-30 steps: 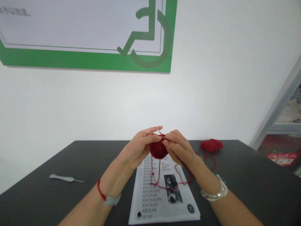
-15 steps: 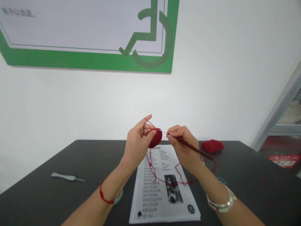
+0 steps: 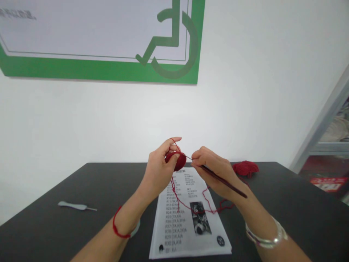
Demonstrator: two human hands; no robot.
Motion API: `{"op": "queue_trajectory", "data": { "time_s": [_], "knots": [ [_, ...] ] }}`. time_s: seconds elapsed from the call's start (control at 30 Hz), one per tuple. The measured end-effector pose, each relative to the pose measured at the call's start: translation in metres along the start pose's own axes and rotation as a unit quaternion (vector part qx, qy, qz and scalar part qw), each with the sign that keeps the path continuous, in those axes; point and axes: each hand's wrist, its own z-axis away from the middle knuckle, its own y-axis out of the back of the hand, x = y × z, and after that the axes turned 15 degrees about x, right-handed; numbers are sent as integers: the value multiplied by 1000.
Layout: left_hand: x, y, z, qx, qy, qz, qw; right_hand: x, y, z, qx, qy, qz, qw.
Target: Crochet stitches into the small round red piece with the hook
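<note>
Black desk (image 3: 109, 182), white wall (image 3: 81, 120): a crochet stitch seems in hand.
Above the white printed sheets (image 3: 204, 244), the left hand (image 3: 158, 163) pinches the round dark-red crocheted piece (image 3: 181, 162), index finger raised under thin red yarn (image 3: 176, 145); the right hand (image 3: 211, 165) grips the slim brown-handled metal hook (image 3: 223, 180). Drawing a loop probably calls for steady tension.

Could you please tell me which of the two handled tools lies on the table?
The pale-handled tool, left of the printed paper; the dark-handled tool is held in the right hand.
</note>
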Motion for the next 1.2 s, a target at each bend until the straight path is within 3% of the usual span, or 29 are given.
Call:
{"op": "queue_trajectory", "data": {
  "time_s": [0.13,0.27,0.33,0.5,0.6,0.67,0.7,0.77,0.87,0.93,1.0,1.07,1.13,1.2],
  "knots": [
    [3,0,1,-7,-17,-33,999,-2,6,-2,-25,-1,-8,1000],
    [4,3,-1,-6,-12,-28,1000,6,-2,3,71,-137,-94,984],
    [3,5,-3,-16,8,-2,1000,12,-5,4,111,-213,-163,957],
    [7,6,-4,-45,133,138,980,18,-9,-2,134,-312,-352,872],
    [10,1,-1,-34,184,197,963,16,-17,-4,146,-376,-424,811],
    [10,-2,1,-16,199,210,957,14,-24,-2,163,-396,-437,791],
    [10,-3,2,-8,208,214,954,14,-28,-1,177,-392,-431,793],
    [9,-5,1,-8,233,231,945,13,-33,2,207,-343,-389,830],
    [7,-6,1,-23,266,264,927,17,-35,8,210,-194,-234,929],
    [7,-7,3,-28,273,281,920,22,-34,12,183,-59,-93,977],
    [8,-8,5,-36,286,304,908,28,-35,18,173,67,19,982],
    [7,-9,6,-52,313,329,889,33,-38,22,187,143,59,970],
    [5,-8,5,-64,341,346,872,34,-40,23,213,119,25,969],
    [3,-5,3,-69,359,350,862,32,-39,20,218,5,-77,973]
  ]
}}
